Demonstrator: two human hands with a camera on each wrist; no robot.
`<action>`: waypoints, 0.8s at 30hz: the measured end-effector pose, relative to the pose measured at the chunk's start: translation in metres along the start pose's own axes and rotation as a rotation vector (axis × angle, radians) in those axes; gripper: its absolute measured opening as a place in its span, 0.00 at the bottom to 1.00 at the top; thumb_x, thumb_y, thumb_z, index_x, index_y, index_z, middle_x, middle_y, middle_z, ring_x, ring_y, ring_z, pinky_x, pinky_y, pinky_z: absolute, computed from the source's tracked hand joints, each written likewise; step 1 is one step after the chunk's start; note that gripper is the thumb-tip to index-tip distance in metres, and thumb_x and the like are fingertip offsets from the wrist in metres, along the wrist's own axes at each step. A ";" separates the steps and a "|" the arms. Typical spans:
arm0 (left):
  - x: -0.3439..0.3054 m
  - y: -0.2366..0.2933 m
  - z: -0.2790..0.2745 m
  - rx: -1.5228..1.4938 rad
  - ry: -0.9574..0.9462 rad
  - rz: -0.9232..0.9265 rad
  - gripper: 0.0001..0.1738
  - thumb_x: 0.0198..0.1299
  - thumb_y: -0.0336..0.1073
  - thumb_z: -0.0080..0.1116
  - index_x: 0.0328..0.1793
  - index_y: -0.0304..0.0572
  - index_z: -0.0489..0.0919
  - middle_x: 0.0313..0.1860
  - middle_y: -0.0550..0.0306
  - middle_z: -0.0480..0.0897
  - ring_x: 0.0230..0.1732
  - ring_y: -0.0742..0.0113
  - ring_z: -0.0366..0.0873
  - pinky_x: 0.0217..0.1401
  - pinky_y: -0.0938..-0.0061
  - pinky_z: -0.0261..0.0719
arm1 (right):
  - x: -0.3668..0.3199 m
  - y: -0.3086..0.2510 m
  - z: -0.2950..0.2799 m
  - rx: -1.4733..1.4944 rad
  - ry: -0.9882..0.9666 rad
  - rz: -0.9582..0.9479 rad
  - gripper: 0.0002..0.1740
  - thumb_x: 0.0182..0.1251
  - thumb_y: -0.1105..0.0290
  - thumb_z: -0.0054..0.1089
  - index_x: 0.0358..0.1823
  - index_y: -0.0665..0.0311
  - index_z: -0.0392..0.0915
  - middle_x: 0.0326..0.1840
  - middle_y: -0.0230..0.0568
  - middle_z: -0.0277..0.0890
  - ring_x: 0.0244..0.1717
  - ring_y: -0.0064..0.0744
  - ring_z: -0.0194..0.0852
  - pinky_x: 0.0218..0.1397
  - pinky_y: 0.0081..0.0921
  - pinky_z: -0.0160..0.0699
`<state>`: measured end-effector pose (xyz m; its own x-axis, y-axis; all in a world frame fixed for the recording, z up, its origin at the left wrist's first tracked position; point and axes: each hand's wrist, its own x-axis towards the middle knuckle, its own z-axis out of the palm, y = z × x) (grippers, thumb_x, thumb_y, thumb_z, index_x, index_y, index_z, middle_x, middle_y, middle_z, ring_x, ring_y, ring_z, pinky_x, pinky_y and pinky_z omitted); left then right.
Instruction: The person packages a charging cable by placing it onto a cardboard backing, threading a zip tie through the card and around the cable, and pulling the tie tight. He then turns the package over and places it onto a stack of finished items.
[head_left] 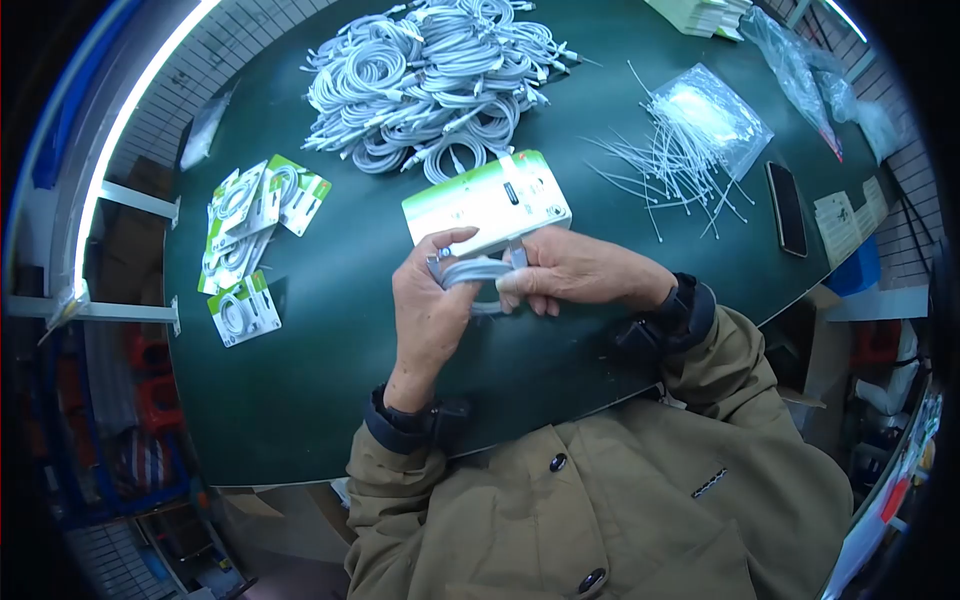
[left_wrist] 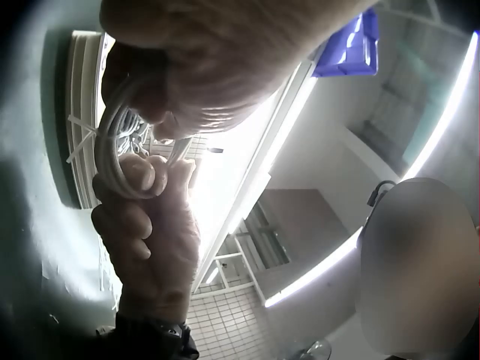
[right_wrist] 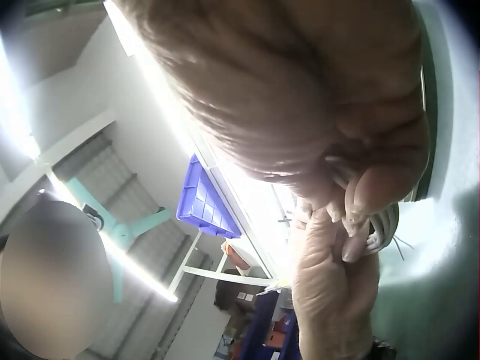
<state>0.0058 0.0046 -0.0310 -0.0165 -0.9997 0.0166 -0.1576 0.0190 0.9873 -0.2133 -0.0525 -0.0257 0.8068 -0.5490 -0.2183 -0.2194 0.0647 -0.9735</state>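
Observation:
A coiled white charging cable is between both hands, just in front of a stack of white-and-green packaging cards. My left hand grips the coil's left side, thumb and fingers around it. From the other side my right hand pinches the coil near a connector end. In the left wrist view the cable loop runs between the two hands, with a thin white tie crossing it. The right wrist view shows part of the coil beyond the fingertips; the right palm hides the rest.
A large heap of coiled cables lies at the back of the green table. Carded cables are at the left. To the right are loose white cable ties, a plastic bag and a phone.

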 end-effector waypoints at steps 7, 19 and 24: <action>-0.006 0.010 -0.006 0.108 0.012 0.044 0.38 0.62 0.24 0.69 0.79 0.29 0.70 0.43 0.55 0.84 0.42 0.75 0.81 0.42 0.78 0.78 | 0.002 0.005 0.008 -0.031 0.136 -0.128 0.26 0.86 0.54 0.58 0.44 0.74 0.88 0.27 0.34 0.81 0.26 0.19 0.80 0.30 0.19 0.82; -0.038 0.034 0.042 0.700 0.095 0.602 0.45 0.66 0.31 0.73 0.86 0.33 0.63 0.69 0.36 0.79 0.57 0.48 0.85 0.45 0.65 0.86 | -0.010 -0.014 0.001 0.248 0.179 -0.239 0.24 0.87 0.54 0.57 0.40 0.68 0.87 0.30 0.28 0.79 0.28 0.13 0.72 0.31 0.17 0.74; -0.022 0.032 0.049 0.636 0.046 0.578 0.45 0.65 0.30 0.75 0.86 0.35 0.65 0.67 0.39 0.82 0.56 0.51 0.86 0.42 0.67 0.86 | -0.003 0.000 -0.003 0.432 0.248 -0.199 0.18 0.84 0.60 0.63 0.55 0.72 0.83 0.34 0.28 0.79 0.29 0.12 0.70 0.30 0.14 0.70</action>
<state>-0.0469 0.0283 -0.0072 -0.2271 -0.8302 0.5091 -0.6600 0.5156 0.5464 -0.2171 -0.0533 -0.0244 0.6441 -0.7630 -0.0553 0.2124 0.2478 -0.9452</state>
